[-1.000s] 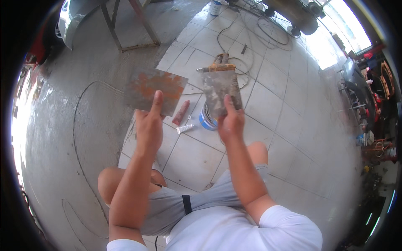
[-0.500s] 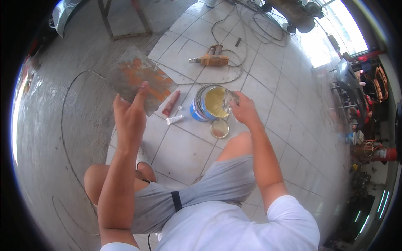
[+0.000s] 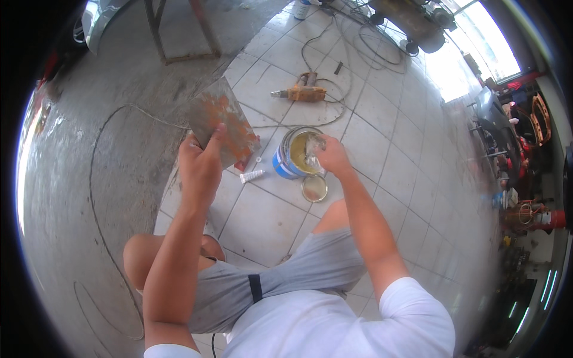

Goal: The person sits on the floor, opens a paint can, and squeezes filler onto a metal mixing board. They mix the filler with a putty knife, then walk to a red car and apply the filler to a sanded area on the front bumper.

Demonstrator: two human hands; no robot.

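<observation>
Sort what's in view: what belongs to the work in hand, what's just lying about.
Apparently in use:
flat plate, left hand
smeared blade, right hand
tin of yellowish paste
white tube and round lid, perhaps

Apparently lying about:
orange power tool
dark strip
tank

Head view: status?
Left hand gripping orange-patched plate. Right hand holding scraper at mouth of open blue paste can. Round lid beside can.

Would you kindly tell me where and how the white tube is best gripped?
Probably pinch the white tube across its middle, from the near side: it lies roughly left to right on the tiles, with the red tube beyond and the can to its right.
</observation>
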